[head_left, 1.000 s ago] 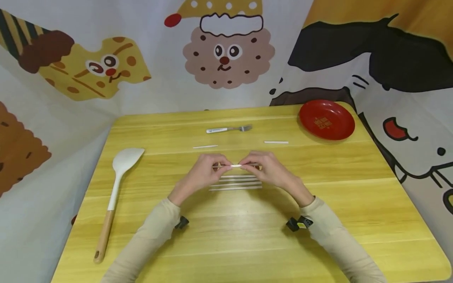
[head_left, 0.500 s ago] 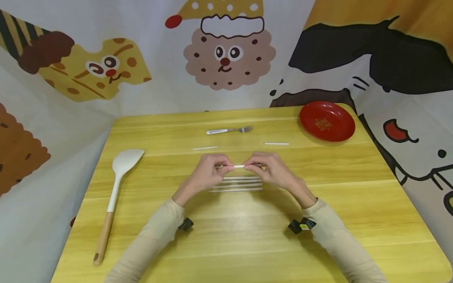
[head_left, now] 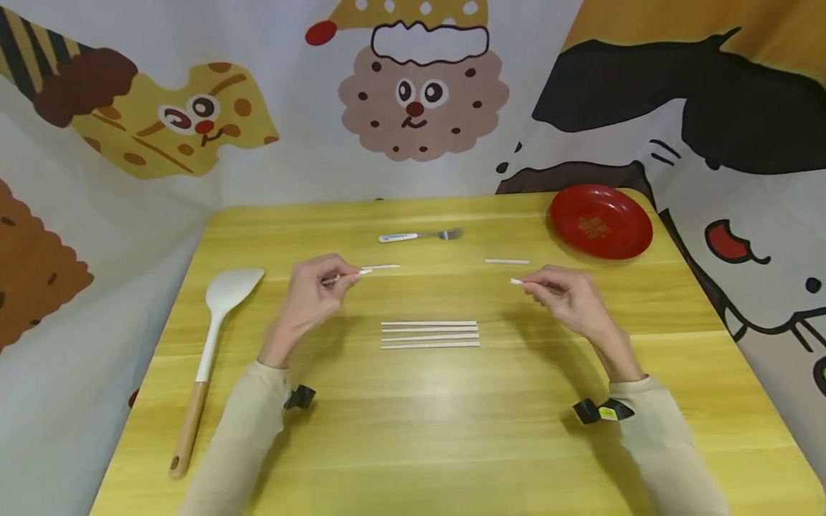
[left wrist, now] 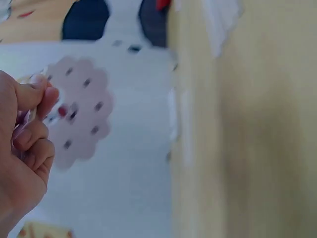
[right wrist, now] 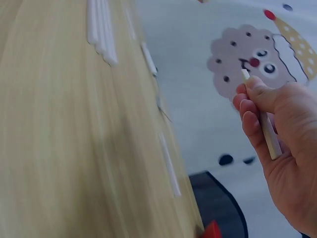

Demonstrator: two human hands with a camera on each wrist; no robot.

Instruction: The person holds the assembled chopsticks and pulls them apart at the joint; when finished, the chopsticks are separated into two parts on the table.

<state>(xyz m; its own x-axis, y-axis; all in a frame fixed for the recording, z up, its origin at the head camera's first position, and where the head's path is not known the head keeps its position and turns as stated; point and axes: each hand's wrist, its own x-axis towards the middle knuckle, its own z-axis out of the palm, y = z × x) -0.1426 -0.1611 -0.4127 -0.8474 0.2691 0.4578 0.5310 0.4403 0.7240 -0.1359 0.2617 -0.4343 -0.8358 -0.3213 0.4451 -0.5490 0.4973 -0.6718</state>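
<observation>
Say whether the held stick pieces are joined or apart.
Apart: the left hand pinches one piece, the right hand another piece, with open space between.

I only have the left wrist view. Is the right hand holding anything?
Observer: Yes, the right hand grips a short, pale, square-edged stick.
Operator: And what's in the middle of the yellow wood-grain table?
Observer: Four slim white sticks, lying side by side.
Operator: Anything out beyond the left hand, on its left?
Observer: A white-headed spatula with a wooden handle, its head pointing away from the person.
</observation>
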